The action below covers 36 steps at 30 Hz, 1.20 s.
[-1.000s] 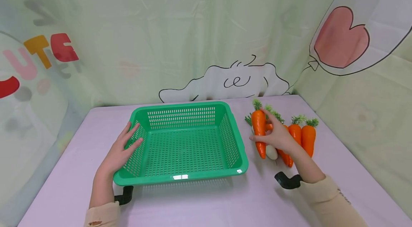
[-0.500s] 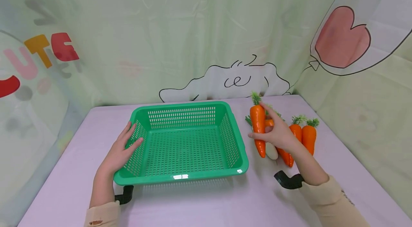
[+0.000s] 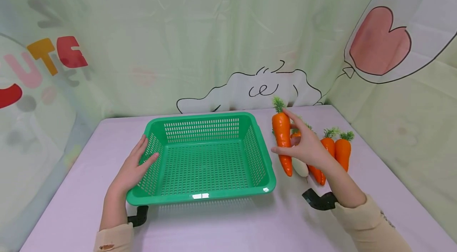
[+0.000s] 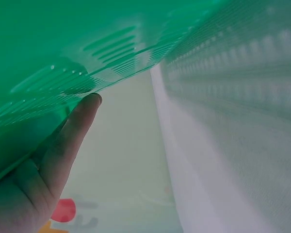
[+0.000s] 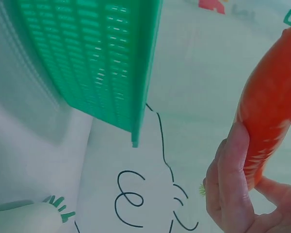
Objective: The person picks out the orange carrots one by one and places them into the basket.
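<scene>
My right hand (image 3: 307, 145) pinches an orange carrot (image 3: 282, 133) with a leafy green top between thumb and fingers. The carrot hangs tip down, held off the table beside the basket's right side; in the right wrist view its orange body (image 5: 269, 97) fills the right edge. My left hand (image 3: 130, 166) holds the left wall of a green plastic basket (image 3: 200, 194), thumb on the inner side and fingers outside. One finger (image 4: 70, 145) lies against the outer wall in the left wrist view. The basket's perforated floor is bare.
Right of the basket, partly behind my right hand, lie a white radish (image 3: 300, 168) and several more carrots (image 3: 342, 152). The lilac table (image 3: 214, 232) ends at a printed curtain (image 3: 200, 45) at the back and sides.
My right hand has raised the carrot and shifted it left, toward the basket. The left index finger has moved from over the inside to the outer side of the rim. The basket stays put.
</scene>
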{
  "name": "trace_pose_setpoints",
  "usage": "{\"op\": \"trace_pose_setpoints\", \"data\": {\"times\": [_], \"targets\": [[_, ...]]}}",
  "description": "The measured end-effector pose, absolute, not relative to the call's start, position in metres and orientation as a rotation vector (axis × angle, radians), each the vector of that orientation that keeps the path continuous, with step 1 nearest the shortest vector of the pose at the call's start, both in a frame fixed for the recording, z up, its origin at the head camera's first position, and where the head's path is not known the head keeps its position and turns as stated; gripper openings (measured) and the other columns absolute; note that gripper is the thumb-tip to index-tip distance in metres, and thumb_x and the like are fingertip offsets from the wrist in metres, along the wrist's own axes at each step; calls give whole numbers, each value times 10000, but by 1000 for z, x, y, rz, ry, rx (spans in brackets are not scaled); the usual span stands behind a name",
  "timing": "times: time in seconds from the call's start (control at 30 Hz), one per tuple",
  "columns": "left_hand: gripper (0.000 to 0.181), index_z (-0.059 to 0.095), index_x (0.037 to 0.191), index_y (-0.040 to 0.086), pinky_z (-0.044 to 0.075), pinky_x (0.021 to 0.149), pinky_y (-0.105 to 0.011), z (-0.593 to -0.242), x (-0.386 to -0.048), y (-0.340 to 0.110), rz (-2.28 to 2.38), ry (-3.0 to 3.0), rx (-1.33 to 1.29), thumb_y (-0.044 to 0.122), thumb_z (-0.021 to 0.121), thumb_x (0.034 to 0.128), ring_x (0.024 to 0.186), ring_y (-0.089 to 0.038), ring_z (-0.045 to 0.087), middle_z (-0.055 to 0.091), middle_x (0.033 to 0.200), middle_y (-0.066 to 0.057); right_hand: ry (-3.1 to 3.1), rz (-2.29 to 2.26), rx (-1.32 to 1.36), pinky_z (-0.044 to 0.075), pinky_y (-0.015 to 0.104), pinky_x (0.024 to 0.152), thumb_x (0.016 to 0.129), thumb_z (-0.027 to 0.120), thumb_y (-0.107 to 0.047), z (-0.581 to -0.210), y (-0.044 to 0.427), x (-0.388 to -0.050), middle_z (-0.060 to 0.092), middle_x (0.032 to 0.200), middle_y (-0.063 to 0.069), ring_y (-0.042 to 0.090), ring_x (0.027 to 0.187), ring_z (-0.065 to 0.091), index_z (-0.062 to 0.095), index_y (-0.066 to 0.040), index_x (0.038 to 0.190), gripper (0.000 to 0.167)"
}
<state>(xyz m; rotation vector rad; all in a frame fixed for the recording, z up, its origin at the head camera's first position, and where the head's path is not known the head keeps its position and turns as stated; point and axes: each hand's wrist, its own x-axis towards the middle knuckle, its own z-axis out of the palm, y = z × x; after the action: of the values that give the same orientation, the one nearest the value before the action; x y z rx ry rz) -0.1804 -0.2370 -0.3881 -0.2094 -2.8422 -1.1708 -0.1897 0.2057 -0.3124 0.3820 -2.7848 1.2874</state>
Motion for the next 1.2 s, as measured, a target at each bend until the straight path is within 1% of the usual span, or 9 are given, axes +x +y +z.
{"op": "trace_pose_setpoints", "data": {"times": [0.13, 0.33, 0.43, 0.6, 0.87, 1.03, 1.2], "targets": [[753, 116, 1462, 39, 136, 1007, -646, -388, -180, -237, -1175, -2844, -203, 453, 454, 932, 1372, -360, 41, 17, 1532, -87, -2785, 1282, 393, 505, 315, 588, 713, 792, -271, -306, 201, -187, 371, 1283, 245, 259, 697, 551, 129, -300, 1472, 1008], [738, 119, 1460, 32, 135, 1010, -642, -387, -180, -237, -1176, -2842, -213, 425, 460, 937, 1369, -370, 47, 20, 1532, -89, -2787, 1283, 407, 492, 323, 583, 717, 787, -284, -296, 194, -184, 396, 1263, 230, 250, 668, 543, 143, -288, 1471, 992], [725, 122, 1459, 26, 138, 1010, -641, -387, -179, -237, -1176, -2839, -224, 388, 475, 940, 1368, -375, 49, 22, 1531, -94, -2777, 1331, 431, 506, 327, 589, 715, 788, -298, -292, 190, -183, 387, 1271, 220, 244, 674, 564, 144, -297, 1469, 992], [721, 119, 1459, 27, 142, 1002, -651, -387, -179, -238, -1197, -2831, -235, 352, 496, 938, 1369, -373, 44, 22, 1531, -98, -2750, 1414, 480, 528, 327, 588, 710, 795, -264, -287, 182, -183, 369, 1279, 211, 242, 690, 587, 140, -305, 1468, 1003], [721, 121, 1461, 34, 138, 998, -658, -385, -178, -237, -1218, -2825, -237, 376, 482, 940, 1370, -367, 40, 23, 1531, -93, -2753, 1386, 514, 520, 328, 576, 702, 800, -283, -278, 166, -186, 405, 1258, 169, 247, 709, 568, 157, -333, 1460, 995], [715, 120, 1460, 32, 134, 998, -659, -386, -178, -237, -1223, -2827, -235, 369, 478, 942, 1372, -364, 35, 22, 1531, -96, -2743, 1419, 557, 516, 335, 577, 697, 807, -231, -275, 154, -190, 412, 1236, 156, 250, 678, 548, 173, -305, 1462, 996], [710, 119, 1462, 37, 135, 999, -658, -387, -179, -237, -1228, -2824, -236, 361, 479, 942, 1373, -360, 34, 24, 1532, -91, -2719, 1441, 622, 520, 323, 580, 699, 804, -183, -276, 144, -194, 425, 1211, 177, 226, 633, 548, 183, -252, 1466, 989]]}}
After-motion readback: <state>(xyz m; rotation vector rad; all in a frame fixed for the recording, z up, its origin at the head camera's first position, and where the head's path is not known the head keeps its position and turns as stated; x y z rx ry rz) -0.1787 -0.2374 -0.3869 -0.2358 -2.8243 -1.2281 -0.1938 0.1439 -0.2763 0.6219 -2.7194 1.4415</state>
